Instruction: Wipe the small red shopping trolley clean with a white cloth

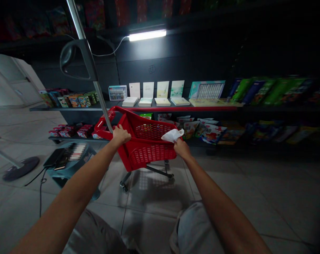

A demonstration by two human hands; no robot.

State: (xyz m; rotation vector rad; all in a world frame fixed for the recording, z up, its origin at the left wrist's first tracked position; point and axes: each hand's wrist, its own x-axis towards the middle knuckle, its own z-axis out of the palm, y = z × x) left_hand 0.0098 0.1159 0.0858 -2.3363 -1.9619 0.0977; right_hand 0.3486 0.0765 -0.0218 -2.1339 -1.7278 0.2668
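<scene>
Cart: red cart [149,155] on the tile floor [154,208], just by the low shelf [70,108].
Left grip [120,135]: closed on the cart rim.
Right grip [181,148]: closed on a white cloth [172,135], up against the rim.
Near cart: tall metal pole [102,102], touching the rim.
Risk one: a hard push, so the cart rolls on its wheels and bumps the shelf.
Risk two: a loose hold, so the cloth drops.
Risk three: black cord [40,199] on the floor, easy to trip on.
</scene>
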